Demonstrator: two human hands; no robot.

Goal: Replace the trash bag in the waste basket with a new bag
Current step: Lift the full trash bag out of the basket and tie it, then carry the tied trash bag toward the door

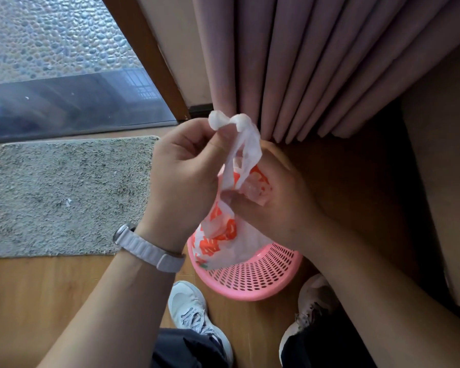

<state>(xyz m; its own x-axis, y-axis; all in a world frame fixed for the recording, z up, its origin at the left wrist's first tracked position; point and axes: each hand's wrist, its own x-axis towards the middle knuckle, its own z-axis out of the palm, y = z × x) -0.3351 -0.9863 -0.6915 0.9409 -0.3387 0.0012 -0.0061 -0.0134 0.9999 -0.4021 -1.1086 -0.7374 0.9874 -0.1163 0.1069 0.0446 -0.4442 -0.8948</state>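
Above the basket (250,293), left grip (181,176) and right grip (276,200) clench the bag (223,243), hanging vertical, handles topmost.

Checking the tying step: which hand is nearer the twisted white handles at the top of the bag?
Left. The left hand pinches the twisted handles directly; the right hand sits lower, gripping the bag below them.
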